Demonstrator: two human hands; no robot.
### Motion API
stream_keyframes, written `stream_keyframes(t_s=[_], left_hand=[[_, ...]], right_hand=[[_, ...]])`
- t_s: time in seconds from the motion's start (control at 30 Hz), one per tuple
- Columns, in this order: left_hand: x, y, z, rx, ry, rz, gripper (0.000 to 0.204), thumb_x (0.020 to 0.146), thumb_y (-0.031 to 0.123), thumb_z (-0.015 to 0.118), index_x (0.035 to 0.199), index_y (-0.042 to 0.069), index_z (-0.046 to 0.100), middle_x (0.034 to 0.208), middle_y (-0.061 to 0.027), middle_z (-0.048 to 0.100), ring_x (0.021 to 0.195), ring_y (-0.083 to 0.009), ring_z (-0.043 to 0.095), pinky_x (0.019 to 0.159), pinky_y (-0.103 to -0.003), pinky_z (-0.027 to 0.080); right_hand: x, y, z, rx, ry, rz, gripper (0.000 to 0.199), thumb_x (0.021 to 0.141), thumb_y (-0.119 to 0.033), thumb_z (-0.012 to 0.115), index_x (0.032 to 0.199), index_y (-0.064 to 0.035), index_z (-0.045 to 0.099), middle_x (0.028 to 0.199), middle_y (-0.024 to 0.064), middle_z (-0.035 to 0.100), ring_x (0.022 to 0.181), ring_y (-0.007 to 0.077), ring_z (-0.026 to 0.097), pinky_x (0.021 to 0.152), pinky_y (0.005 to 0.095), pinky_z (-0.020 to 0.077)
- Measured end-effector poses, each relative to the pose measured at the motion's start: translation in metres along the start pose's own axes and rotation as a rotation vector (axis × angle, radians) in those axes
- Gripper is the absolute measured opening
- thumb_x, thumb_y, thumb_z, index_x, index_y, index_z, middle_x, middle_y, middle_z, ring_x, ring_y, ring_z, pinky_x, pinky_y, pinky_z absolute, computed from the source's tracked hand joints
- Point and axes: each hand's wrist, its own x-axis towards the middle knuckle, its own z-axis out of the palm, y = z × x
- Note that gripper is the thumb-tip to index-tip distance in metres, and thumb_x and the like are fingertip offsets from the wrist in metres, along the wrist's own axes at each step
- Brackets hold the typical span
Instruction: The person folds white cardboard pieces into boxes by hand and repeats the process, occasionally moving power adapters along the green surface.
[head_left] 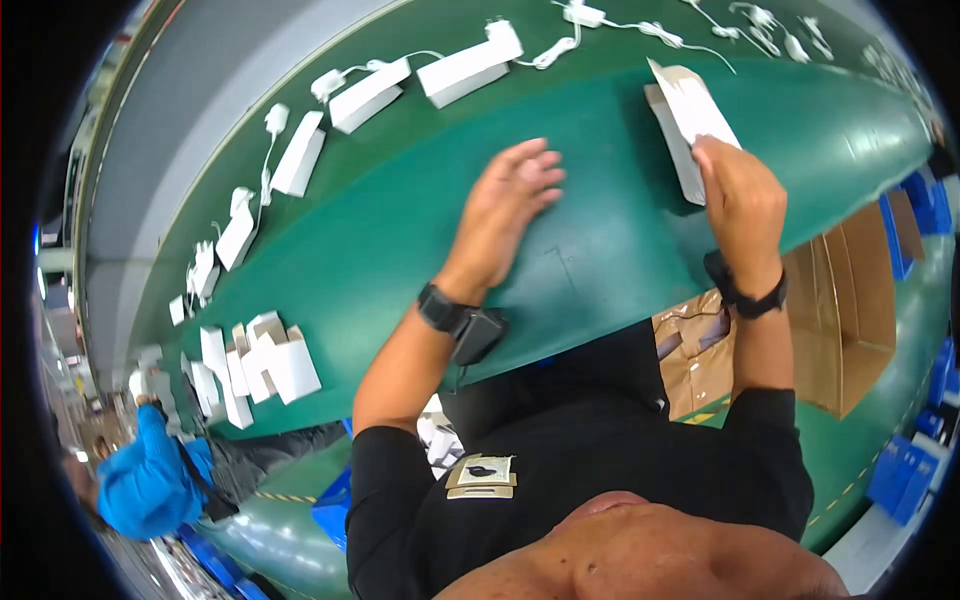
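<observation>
A flat white unfolded carton [690, 115], tilted, lifted at one end above the green table [600, 230].

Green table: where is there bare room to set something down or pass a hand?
The green table is bare between the left hand and right hand, which holds a flat white carton. Crowded: white boxes and cables along the far edge, folded cartons at left.

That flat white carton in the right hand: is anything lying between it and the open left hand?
Nothing visible. The right hand grips the flat white carton, and only bare green table lies between it and the left hand. The small white boxes sit farther back.
</observation>
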Motion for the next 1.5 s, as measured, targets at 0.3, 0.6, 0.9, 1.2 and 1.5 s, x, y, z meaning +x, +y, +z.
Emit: stream_keyframes(t_s=[0.3, 0.6, 0.9, 1.2, 1.5], left_hand=[[-0.007, -0.004, 0.006, -0.411, -0.167, 0.069, 0.086, 0.094, 0.058, 0.057, 0.151, 0.001, 0.028, 0.145, -0.0208, 0.045, 0.132, -0.0318, 0.049, 0.108, -0.047, 0.043], [-0.033, -0.013, -0.022, -0.157, -0.335, 0.043, 0.085, 0.093, 0.053, 0.057, 0.152, 0.002, 0.023, 0.145, -0.023, 0.043, 0.129, -0.0325, 0.052, 0.107, -0.047, 0.045], [-0.033, -0.013, 0.004, 0.064, 0.14, 0.38, 0.064, 0.1, 0.03, 0.053, 0.152, 0.013, 0.019, 0.134, -0.0174, 0.05, 0.118, -0.0243, 0.056, 0.096, -0.039, 0.05], [-0.032, -0.024, -0.008, -0.057, -0.019, 0.191, 0.057, 0.102, 0.021, 0.052, 0.146, 0.013, 0.017, 0.128, -0.0199, 0.056, 0.11, -0.0202, 0.059, 0.088, -0.034, 0.052], [-0.028, -0.026, 0.018, 0.122, 0.106, 0.386, 0.059, 0.102, 0.013, 0.053, 0.147, 0.012, 0.015, 0.132, -0.023, 0.055, 0.11, -0.0215, 0.06, 0.089, -0.034, 0.052]], right_hand=[[-0.007, -0.1, 0.031, 0.777, 0.0, -0.201, 0.011, 0.088, -0.007, 0.069, 0.096, 0.0006, 0.068, 0.098, 0.0133, 0.072, 0.085, 0.0321, 0.071, 0.077, 0.0364, 0.0571], [0.077, -0.055, 0.038, 0.959, -0.766, 0.118, 0.033, 0.086, -0.016, 0.075, 0.111, -0.0057, 0.056, 0.069, 0.0029, 0.057, 0.062, 0.0106, 0.055, 0.061, 0.0234, 0.0445], [0.055, -0.055, 0.054, 1.32, -0.612, 0.251, 0.035, 0.087, -0.01, 0.073, 0.118, -0.0052, 0.058, 0.093, 0.004, 0.062, 0.076, 0.008, 0.054, 0.07, 0.0219, 0.0445], [0.027, -0.047, 0.08, 1.531, -0.726, 0.274, 0.03, 0.091, -0.01, 0.068, 0.12, -0.0033, 0.065, 0.13, 0.0104, 0.058, 0.105, 0.0165, 0.061, 0.091, 0.0313, 0.0497], [0.032, -0.045, 0.066, 1.53, -0.441, 0.218, 0.019, 0.093, -0.01, 0.067, 0.108, 0.0009, 0.071, 0.116, 0.0127, 0.068, 0.104, 0.0167, 0.065, 0.09, 0.0305, 0.0519]])
